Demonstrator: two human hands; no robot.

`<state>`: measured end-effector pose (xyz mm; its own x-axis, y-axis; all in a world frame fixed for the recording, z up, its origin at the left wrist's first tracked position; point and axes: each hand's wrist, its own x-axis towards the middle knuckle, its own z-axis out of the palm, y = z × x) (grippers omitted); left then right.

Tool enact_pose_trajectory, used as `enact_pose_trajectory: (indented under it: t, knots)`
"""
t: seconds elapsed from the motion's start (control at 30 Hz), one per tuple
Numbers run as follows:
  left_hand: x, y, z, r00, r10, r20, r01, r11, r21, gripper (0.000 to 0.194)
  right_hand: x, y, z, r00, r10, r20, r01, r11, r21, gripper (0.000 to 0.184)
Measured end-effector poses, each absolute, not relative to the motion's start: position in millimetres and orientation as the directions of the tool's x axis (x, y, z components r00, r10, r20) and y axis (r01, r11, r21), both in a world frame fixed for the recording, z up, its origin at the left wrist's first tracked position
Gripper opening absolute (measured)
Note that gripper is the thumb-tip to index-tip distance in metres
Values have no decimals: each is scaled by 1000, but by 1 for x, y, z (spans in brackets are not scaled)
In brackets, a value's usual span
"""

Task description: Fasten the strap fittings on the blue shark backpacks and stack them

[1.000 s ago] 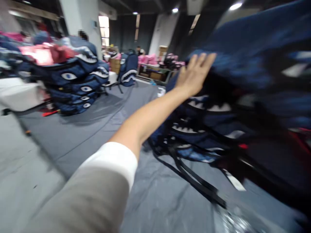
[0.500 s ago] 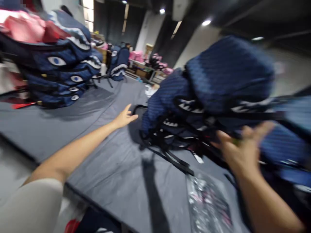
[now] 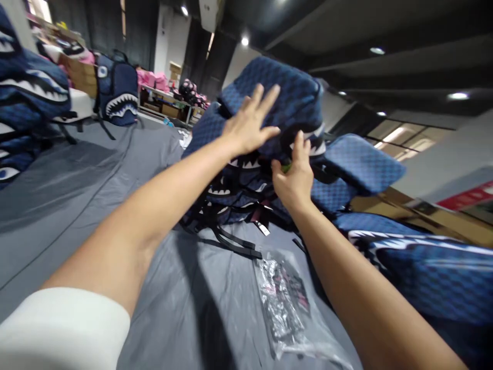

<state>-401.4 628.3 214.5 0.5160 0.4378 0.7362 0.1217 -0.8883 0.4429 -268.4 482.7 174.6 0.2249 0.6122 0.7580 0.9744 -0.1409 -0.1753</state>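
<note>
A dark blue checked backpack (image 3: 285,97) with shark teeth lies on top of a pile of similar backpacks (image 3: 219,195). My left hand (image 3: 248,123) is open, fingers spread, over its near side; whether it touches is unclear. By the lower edge of the same backpack is my right hand (image 3: 295,177), with thumb and fingers raised around a small yellow-green thing (image 3: 285,168). Most of that thing is hidden, so its kind does not show. Black straps (image 3: 234,246) and a white tag (image 3: 262,227) hang from the pile onto the grey table cover (image 3: 162,318).
A clear plastic bag (image 3: 285,303) with dark and pink pieces lies in front of the pile. More blue backpacks (image 3: 435,272) fill the right side. At left stand another stack (image 3: 31,97) and an upright backpack (image 3: 117,90). Shelving with pink goods (image 3: 154,79) is behind.
My view has swung right. My left hand has come from beside the pile to the top backpack. The top backpack has settled, and my right hand remains near its lower edge.
</note>
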Motion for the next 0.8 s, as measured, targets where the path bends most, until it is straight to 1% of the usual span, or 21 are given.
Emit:
enact_pose_trajectory:
  t: [0.07, 0.17, 0.23, 0.3, 0.37, 0.4, 0.43, 0.5, 0.53, 0.57, 0.6, 0.63, 0.7, 0.77, 0.8]
  knots:
    - [-390, 637, 233, 454, 560, 693, 249, -827, 505, 91, -267, 497, 182, 224, 600, 768, 975, -147, -169, 82]
    - [-383, 635, 243, 331, 610, 720, 389, -783, 485, 68, -266, 525, 190, 238, 658, 714, 971, -187, -151, 78]
    - [-382, 633, 241, 267, 647, 715, 446, -740, 503, 55, -262, 545, 194, 234, 680, 695, 972, -183, -149, 75]
    - [-383, 634, 234, 245, 703, 668, 482, -686, 545, 51, -257, 562, 195, 223, 688, 691, 975, -171, -144, 72]
    - [-386, 640, 224, 197, 738, 645, 511, -639, 575, 52, -254, 572, 196, 192, 693, 695, 981, -133, -139, 66]
    - [-389, 643, 219, 187, 725, 663, 520, -645, 560, 53, -253, 574, 196, 163, 696, 700, 986, -99, -131, 61]
    - [-393, 647, 212, 214, 695, 686, 522, -675, 521, 58, -253, 575, 196, 129, 696, 706, 991, -61, -121, 57]
    - [-402, 653, 196, 362, 599, 714, 495, -773, 397, 77, -254, 576, 195, 64, 695, 716, 995, 10, -99, 53]
    - [-406, 655, 187, 449, 558, 698, 472, -811, 345, 86, -255, 575, 195, 50, 698, 715, 995, 28, -96, 52]
    - [-412, 655, 177, 506, 537, 676, 455, -831, 320, 94, -256, 574, 195, 55, 700, 712, 994, 29, -105, 52]
    - [-417, 653, 166, 523, 532, 666, 447, -836, 318, 98, -259, 572, 195, 76, 703, 707, 992, 18, -124, 54]
    - [-424, 649, 154, 510, 530, 678, 441, -837, 323, 99, -262, 569, 196, 105, 704, 702, 989, 2, -149, 58]
    - [-444, 633, 126, 467, 494, 733, 411, -855, 315, 91, -273, 553, 195, 155, 695, 702, 981, -27, -190, 65]
    - [-475, 613, 91, 461, 446, 767, 371, -882, 289, 79, -288, 524, 188, 157, 691, 705, 982, -35, -183, 72]
    - [-497, 603, 69, 466, 462, 755, 375, -876, 304, 74, -295, 506, 180, 137, 699, 702, 987, -34, -158, 75]
